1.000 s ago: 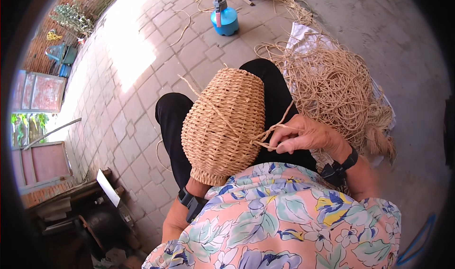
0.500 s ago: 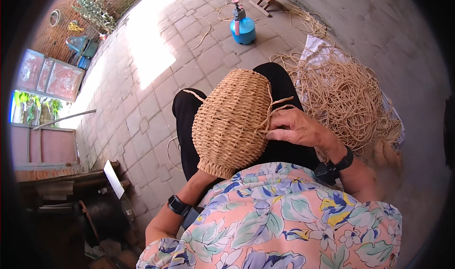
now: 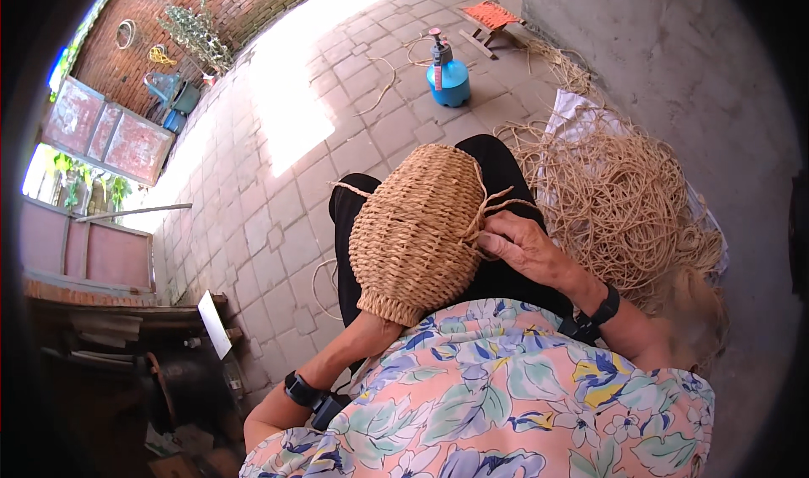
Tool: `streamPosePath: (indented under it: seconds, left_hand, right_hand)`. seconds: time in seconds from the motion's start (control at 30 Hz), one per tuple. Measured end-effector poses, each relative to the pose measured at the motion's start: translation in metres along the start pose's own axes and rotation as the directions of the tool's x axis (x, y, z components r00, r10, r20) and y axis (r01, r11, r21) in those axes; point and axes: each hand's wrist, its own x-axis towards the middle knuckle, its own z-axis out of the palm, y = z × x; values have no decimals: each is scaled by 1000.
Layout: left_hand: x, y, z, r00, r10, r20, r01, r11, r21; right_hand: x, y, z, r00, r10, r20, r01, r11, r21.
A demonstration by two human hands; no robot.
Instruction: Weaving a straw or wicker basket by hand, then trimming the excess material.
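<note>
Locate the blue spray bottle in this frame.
In the head view, the blue spray bottle stands on the paved floor, upper centre, beyond the woven basket, left of the small orange stool.

The person wears a short-sleeved floral shirt (image 3: 506, 402), pink with blue, green and yellow leaves and blossoms. Black trousers (image 3: 497, 174) cover the legs. A black band with a small device sits on each wrist, the left wristband (image 3: 305, 391) and the right wristband (image 3: 595, 313).

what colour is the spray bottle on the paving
Bright blue body with a pink-red pump top, on the spray bottle; the head view shows it clearly, beyond the woven basket.
</note>
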Motion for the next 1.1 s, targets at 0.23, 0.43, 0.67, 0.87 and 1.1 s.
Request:
streamPosePath:
  seconds: [0.23,0.43,0.67,0.87,1.1]
  left_hand:
    - [-38,43,-52,875,-396,-280,205,825,-527]
    - [31,-5,-56,712,-387,-586,44,857,-513]
    - [43,-22,-7,752,-337,-566,-104,787,-608]
    - [33,-6,-16,725,-283,-628,180,958,-224]
    - [58,6,-73,680,121,-723,124,953,276]
  right_hand:
    - [0,-6,-3,932,345,113,-359,828,430]
    - [17,-12,-1,933,326,153,-357,775,522]
    - [78,-26,-53,955,250,158,-282,931,232]
    - [95,-5,-40,926,-75,371,222,902,-371]
    - [74,-40,-17,902,-393,176,379,530,-759]
